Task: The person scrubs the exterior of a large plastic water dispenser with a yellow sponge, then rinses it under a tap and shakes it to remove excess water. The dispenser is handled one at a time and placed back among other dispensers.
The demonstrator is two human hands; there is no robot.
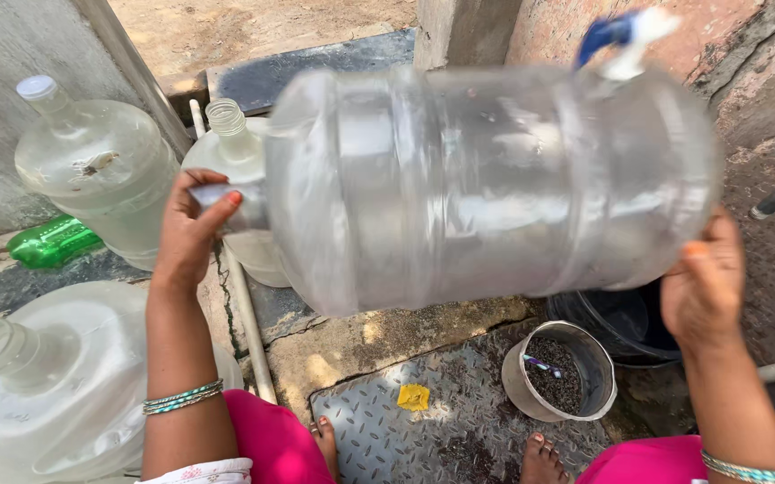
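I hold a large clear plastic water jug (486,179) sideways in the air in front of me, blurred by motion. My left hand (192,229) is closed around its neck on the left. At the jug's base on the right, my right hand (705,282) presses against the bottom. A blue and white tap (625,36) sticks out near the jug's base at the top.
Three more clear jugs stand on the left: one capped (96,166), one uncapped (235,152), one near me (47,385). A green bottle (51,242) lies by the wall. A small grey pot with dark grit (559,372) stands on a metal tread plate (441,430). A black bucket (625,323) lies below the jug.
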